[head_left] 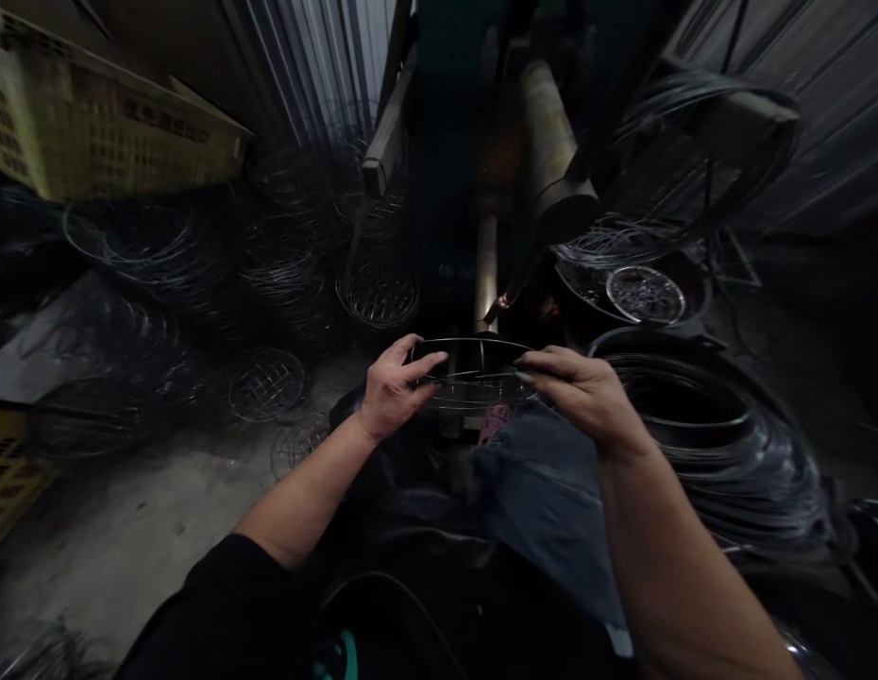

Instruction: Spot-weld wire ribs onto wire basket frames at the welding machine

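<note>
Between my two hands is a round wire rack (474, 404), a thin metal ring with wires across it, seen at a low slant. Fingers of my left hand (402, 380) close on its left edge. On the right edge, the fingers and thumb of my right hand (577, 385) pinch the wire. Just beyond the rack stands a machine with a slim upright metal rod (487, 269) and a copper-coloured tip (502, 302). Above them a thick metal cylinder (548, 132) juts forward. How the rack's far side meets the rod is too dark to tell.
Stacks of wire racks (283, 274) stand to the left, with one grid rack (266, 384) on the floor. A large coil of wire (722, 444) lies at the right. Behind it is a tub (698, 293) of wire pieces. A yellow crate (127, 118) sits upper left.
</note>
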Demonstrator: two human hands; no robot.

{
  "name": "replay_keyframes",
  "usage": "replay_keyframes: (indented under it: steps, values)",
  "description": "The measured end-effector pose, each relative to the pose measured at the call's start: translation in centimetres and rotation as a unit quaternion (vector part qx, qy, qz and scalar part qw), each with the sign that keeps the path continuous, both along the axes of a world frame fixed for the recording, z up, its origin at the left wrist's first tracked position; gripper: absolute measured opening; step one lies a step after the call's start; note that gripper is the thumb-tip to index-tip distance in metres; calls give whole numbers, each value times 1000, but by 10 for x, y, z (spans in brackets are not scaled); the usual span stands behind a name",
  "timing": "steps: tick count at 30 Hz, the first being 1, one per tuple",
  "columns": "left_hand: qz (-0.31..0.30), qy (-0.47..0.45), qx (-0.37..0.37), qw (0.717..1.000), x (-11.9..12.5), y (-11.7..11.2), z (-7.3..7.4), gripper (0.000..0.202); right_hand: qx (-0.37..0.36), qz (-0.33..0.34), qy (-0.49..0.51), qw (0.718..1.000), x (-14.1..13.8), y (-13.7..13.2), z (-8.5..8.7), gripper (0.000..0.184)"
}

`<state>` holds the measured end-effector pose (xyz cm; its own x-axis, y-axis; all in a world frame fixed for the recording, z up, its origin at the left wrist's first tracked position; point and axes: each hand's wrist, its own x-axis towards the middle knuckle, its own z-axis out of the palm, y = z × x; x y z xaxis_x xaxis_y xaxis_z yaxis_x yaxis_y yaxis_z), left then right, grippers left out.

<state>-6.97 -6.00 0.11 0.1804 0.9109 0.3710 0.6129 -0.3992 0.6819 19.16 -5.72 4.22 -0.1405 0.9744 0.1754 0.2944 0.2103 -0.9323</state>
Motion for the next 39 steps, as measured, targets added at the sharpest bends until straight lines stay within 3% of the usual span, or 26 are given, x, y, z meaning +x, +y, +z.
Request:
replay_keyframes:
  steps: [8, 16, 21, 29, 39]
  values:
    - [-32, 11, 51, 998, 14, 20, -6, 14, 27, -92, 34, 995, 16, 13, -17, 12]
    - [-38, 8, 37, 999, 18, 30, -2, 10, 122, -198, 107, 967, -7, 24, -35, 11]
    - [-41, 20, 74, 996, 18, 42, -2, 12, 145, -211, 107, 961, -11, 30, -31, 13]
    - [-49, 23, 225, 973, 19, 63, -15, 20, 237, -224, 94, 941, -12, 48, -36, 12]
    - [-65, 11, 266, 962, 19, 75, -20, 15, 258, -222, 87, 936, -12, 55, -36, 13]
